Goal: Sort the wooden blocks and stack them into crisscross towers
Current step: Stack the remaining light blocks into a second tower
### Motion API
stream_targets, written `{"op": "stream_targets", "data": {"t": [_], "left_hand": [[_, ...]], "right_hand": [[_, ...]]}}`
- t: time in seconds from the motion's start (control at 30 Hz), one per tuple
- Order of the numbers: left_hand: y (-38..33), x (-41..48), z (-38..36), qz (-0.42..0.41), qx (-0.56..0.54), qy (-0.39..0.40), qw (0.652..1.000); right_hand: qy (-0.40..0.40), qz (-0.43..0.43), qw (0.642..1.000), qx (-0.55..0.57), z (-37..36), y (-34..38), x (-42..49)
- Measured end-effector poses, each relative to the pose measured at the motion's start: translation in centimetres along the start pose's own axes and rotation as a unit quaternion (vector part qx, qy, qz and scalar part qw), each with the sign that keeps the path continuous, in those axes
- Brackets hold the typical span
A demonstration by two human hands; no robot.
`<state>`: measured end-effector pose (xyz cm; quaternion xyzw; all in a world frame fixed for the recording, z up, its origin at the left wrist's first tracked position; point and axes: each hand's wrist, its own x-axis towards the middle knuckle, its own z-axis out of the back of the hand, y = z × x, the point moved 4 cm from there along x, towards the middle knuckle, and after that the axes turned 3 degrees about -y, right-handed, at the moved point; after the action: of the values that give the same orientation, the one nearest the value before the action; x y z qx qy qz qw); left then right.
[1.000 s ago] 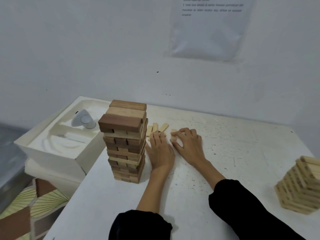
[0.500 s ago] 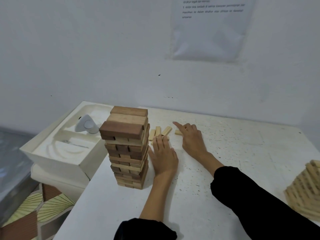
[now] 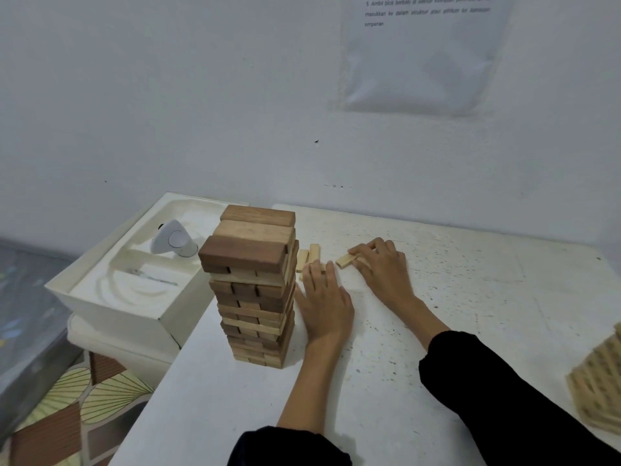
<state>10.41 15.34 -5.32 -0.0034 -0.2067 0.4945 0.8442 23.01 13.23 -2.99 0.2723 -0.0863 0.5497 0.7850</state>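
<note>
A tall tower [image 3: 255, 287] of crisscrossed blocks, dark brown and pale mixed, stands near the left edge of the white counter [image 3: 470, 297]; its top layer is three large blocks, two brown and one lighter between them. Just behind and to the right of it lie a few loose pale blocks [image 3: 309, 254]; a single pale block [image 3: 345, 261] lies a little further right. The left hand [image 3: 324, 304] lies flat on the counter beside the tower, its fingers [image 3: 316, 274] straight and relaxed, the tips touching the loose pale blocks. The right hand [image 3: 383, 269] has bent fingers [image 3: 361, 255] laid over one end of the single pale block; the thumb is hidden, so I cannot tell whether it grips. A blurred pale tower [image 3: 598, 388] stands at the right edge; an open white box [image 3: 111, 297] sits left of the counter; a sheet of paper [image 3: 426, 52] hangs on the wall.
</note>
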Motion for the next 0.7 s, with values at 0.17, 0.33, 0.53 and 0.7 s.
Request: {"op": "stream_targets", "data": {"t": [0.17, 0.33, 0.53, 0.7], "left_hand": [[-0.3, -0.2, 1.3, 0.015, 0.008, -0.006, 1.000], [-1.3, -0.4, 2.0, 0.023, -0.023, -0.019, 0.999], [-3.5, -1.7, 2.9, -0.035, -0.039, 0.037, 0.998], [-4.5, -3.0, 3.2, -0.099, -0.173, 0.010, 0.980]], "right_hand": [[-0.031, -0.086, 0.995, 0.029, 3.0, -2.4, -5.2], [-0.049, -0.120, 0.989, 0.075, 6.6, -5.3, -11.4], [-0.021, -0.056, 0.990, 0.127, 8.7, -5.8, -14.6], [-0.010, -0.064, 0.989, 0.134, 9.0, -5.8, -14.8]]}}
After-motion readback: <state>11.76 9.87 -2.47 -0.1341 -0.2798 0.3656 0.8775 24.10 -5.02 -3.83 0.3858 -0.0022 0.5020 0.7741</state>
